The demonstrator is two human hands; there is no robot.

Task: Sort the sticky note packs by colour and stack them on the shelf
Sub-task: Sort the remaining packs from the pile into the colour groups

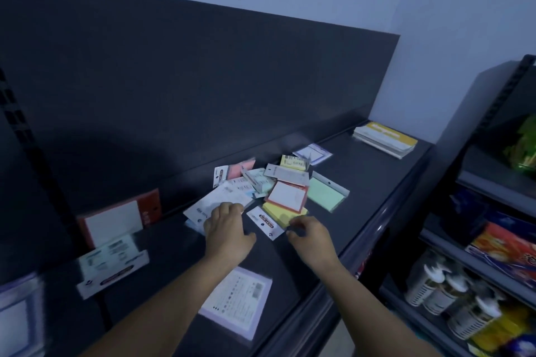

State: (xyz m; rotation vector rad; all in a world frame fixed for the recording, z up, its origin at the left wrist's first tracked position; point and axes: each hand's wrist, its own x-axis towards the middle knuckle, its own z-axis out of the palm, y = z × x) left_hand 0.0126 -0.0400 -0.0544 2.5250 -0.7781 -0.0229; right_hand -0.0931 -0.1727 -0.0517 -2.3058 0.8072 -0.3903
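The sticky note packs (pixel 285 175) lie heaped mid-shelf (pixel 371 165), at twelve o'clock from both hands: probably light, stiff blocks in slick wrap, best pinched by their edges. The left hand (pixel 229 229) presses flat-fingered on a white-backed pack (pixel 214 203). The right hand (pixel 310 236) curls at the yellow pack's (pixel 278 211) five o'clock, grip unclear; its header card (pixel 265 222) seems to read "STICKY NOTE".

The shelf (pixel 377 177) is viewed from a head-worn wide-angle camera, close, faced forward and down, the frame tilted.
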